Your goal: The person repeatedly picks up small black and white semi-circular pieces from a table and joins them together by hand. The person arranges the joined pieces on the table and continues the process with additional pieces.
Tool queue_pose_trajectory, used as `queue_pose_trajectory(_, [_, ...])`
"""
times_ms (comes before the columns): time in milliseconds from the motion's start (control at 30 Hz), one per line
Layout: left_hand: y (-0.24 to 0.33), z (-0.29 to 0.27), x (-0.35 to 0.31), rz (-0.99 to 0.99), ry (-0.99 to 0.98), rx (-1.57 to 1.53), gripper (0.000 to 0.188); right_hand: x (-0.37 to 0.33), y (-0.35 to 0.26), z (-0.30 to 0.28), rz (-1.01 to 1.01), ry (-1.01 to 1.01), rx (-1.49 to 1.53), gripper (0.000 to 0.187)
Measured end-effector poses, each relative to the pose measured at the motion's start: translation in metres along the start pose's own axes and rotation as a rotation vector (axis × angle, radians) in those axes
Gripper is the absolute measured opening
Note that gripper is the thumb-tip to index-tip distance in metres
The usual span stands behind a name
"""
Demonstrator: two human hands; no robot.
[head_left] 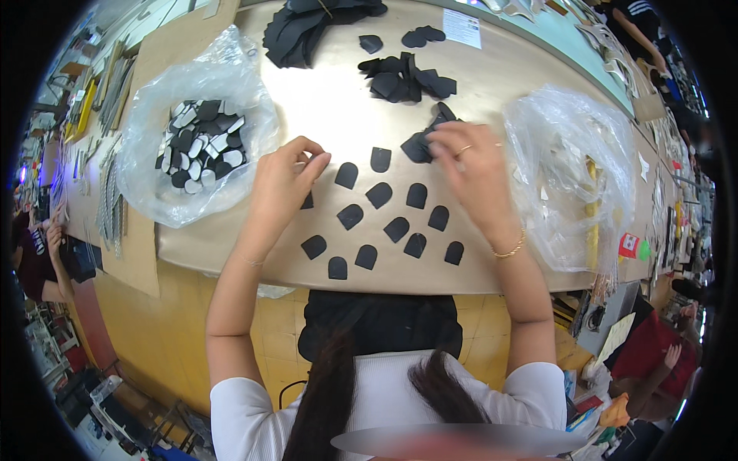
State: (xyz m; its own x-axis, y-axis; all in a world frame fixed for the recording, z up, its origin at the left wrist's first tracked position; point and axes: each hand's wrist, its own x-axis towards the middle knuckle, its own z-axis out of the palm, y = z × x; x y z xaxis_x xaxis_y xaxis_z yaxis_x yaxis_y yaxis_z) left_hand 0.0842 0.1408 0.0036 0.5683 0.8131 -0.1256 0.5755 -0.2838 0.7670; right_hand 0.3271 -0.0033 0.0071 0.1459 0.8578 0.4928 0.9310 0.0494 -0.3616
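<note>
Several small black tongue-shaped pieces (379,194) lie spread flat on the tan table (338,107) in front of me. My right hand (470,165) rests on a small stack of black pieces (421,144) at the right of the spread, fingers closed on it. My left hand (286,175) hovers at the left of the spread, fingertips pinched together over one black piece (307,201); whether it holds anything is hidden. A looser heap of black pieces (403,77) lies farther back.
A clear plastic bag (154,131) with black and white pieces sits at the left. Another crumpled clear bag (573,177) lies at the right. A big pile of black material (307,27) is at the far edge. Other people sit at both sides.
</note>
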Motion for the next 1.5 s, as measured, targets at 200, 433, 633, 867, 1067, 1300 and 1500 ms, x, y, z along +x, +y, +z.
queue_pose_trajectory(200, [0.044,0.061,0.039,0.378,-0.178,0.004,0.032,-0.005,0.021,-0.01,0.175,-0.101,-0.139,0.035])
queue_pose_trajectory(433, [0.067,0.097,0.062,0.482,-0.163,0.258,0.035,-0.006,0.03,0.002,0.097,-0.05,-0.123,0.017])
queue_pose_trajectory(633, [0.068,0.093,0.069,0.538,-0.146,0.267,0.021,-0.006,0.033,-0.006,0.384,-0.154,0.049,0.012])
queue_pose_trajectory(867, [0.062,0.077,0.077,0.348,-0.209,0.006,0.019,-0.024,0.026,-0.016,0.132,0.0,0.237,0.013])
queue_pose_trajectory(1067, [0.056,0.077,0.074,0.527,-0.138,0.117,0.018,-0.053,0.014,-0.017,-0.126,-0.128,-0.007,0.015])
queue_pose_trajectory(1300, [0.057,0.086,0.076,0.62,-0.133,0.146,0.018,-0.022,0.025,-0.009,-0.02,-0.073,-0.153,0.033])
queue_pose_trajectory(1500, [0.053,0.085,0.079,0.329,-0.108,-0.139,0.022,-0.011,0.043,0.024,-0.076,-0.017,-0.236,0.022])
